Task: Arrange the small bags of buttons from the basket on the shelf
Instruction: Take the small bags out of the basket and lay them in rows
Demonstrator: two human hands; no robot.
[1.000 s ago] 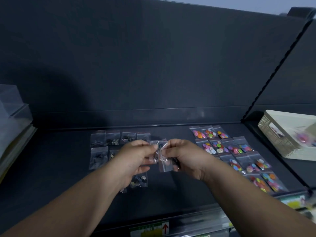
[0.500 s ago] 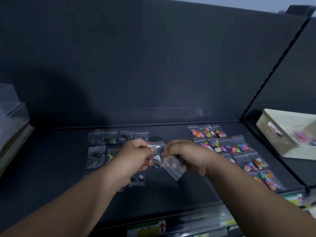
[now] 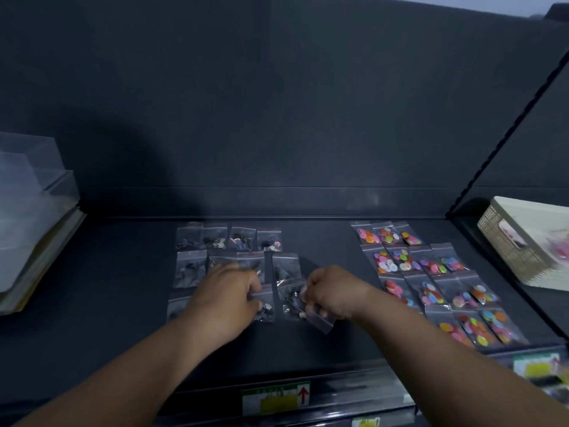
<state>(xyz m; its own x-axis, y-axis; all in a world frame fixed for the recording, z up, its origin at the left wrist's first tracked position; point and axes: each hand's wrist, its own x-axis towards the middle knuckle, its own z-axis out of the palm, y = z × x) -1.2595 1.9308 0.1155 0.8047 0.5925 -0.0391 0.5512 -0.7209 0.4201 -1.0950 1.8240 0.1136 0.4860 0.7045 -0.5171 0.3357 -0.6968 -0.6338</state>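
Two groups are laid on the shelf [image 3: 123, 288]: dark-button bags [image 3: 215, 238] left, coloured-button bags [image 3: 388, 260] right. One dark bag [image 3: 266, 308] is pinched by left hand [image 3: 228, 297], spare bags [image 3: 320, 320] gripped in right hand [image 3: 334, 292]. The basket [image 3: 508, 245] seemingly isn't emptied.

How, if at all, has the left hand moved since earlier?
Yes. Against the dark button bags, the left hand has come down and leftward, onto their nearest row.

1 head-worn wide-angle cam, faces fwd & down, close over the shelf [image 3: 123, 291] front.
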